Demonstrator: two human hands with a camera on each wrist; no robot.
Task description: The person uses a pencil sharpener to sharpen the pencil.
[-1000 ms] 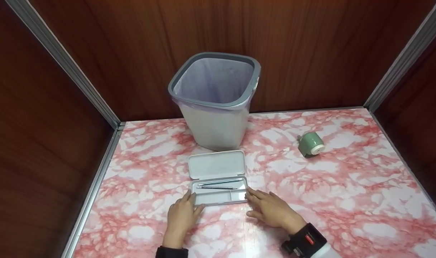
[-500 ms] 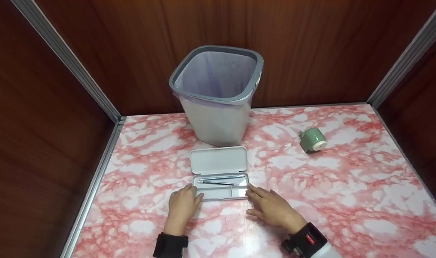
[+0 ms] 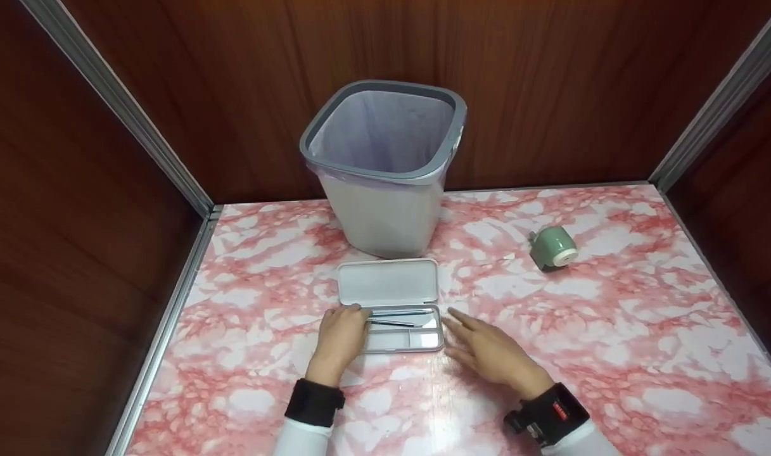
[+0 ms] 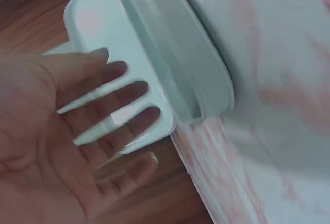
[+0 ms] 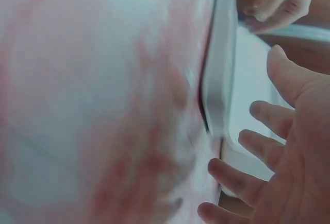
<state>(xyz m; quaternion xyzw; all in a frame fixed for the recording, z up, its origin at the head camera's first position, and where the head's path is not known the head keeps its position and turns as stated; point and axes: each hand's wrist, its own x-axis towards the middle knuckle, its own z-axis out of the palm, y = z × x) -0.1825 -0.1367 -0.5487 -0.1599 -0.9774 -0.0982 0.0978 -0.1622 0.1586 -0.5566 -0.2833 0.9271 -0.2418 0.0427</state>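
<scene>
A pale grey pencil case (image 3: 426,341) lies open on the table, its lid (image 3: 388,282) folded back toward the bin. Two slim writing sticks lie in its far compartment, a bluish one (image 3: 401,313) and a black one (image 3: 395,324). My left hand (image 3: 339,335) is over the case's left end, fingertips close to the sticks' left ends, which it hides. In the left wrist view, those fingers (image 4: 131,95) are spread, with nothing between them. Beside the case's right end, my right hand (image 3: 490,351) has its fingers extended and holds nothing.
Behind the case stands a tall bin (image 3: 385,212) with a grey rim and a purple liner. At the right lies a small green object (image 3: 553,246) with a white round end, perhaps a sharpener. Brown wood panels (image 3: 550,95) enclose the marbled table (image 3: 613,316).
My left hand has moved from the case's left edge up and right over its left end. My right hand has shifted slightly right, off the case's edge, with its fingers spreading.
</scene>
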